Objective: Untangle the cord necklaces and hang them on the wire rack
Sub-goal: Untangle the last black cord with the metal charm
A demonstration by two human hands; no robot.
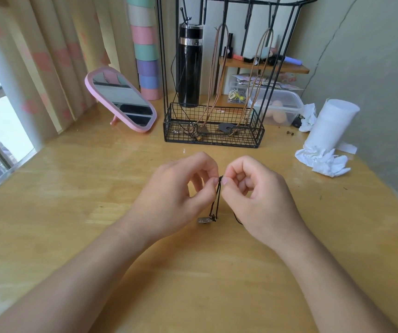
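Both sets of fingers (215, 181) are pinched narrow on the top of a dark cord (218, 197), with the left hand (176, 191) and right hand (258, 198) nearly touching. The strands hang below them to a small pendant (204, 220), on or just over the surface (121, 179). Untangling looks to be the step in hand. Next, I'd say, tease the loop open, then carry it to the rack (213, 138) well beyond the fingers, where two tan necklaces (217, 75) already hang.
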